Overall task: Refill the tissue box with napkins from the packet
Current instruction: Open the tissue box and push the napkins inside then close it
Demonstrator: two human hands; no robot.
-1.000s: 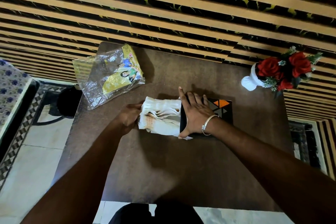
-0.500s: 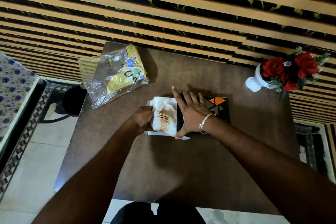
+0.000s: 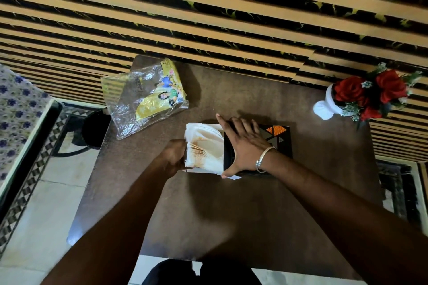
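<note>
A black tissue box [image 3: 278, 136] with orange triangles lies on its side in the middle of the brown table [image 3: 231, 203]. My right hand [image 3: 245, 146] lies flat over the box's open left end and holds it down. A white stack of napkins [image 3: 206, 146] sticks out of that end, partly inside the box. My left hand [image 3: 173, 157] grips the stack's left edge. The clear and yellow napkin packet [image 3: 143, 102] lies flat and crumpled at the table's far left corner.
A white vase of red roses [image 3: 361, 97] stands at the table's far right. A striped wall runs behind the table. A dark stool [image 3: 95, 127] and a floral cloth [image 3: 16, 109] sit off the left edge, over tiled floor.
The napkin stack has gone deeper into the box, so less of it shows. My left hand has followed it to the right. My right hand has stayed on the box.
</note>
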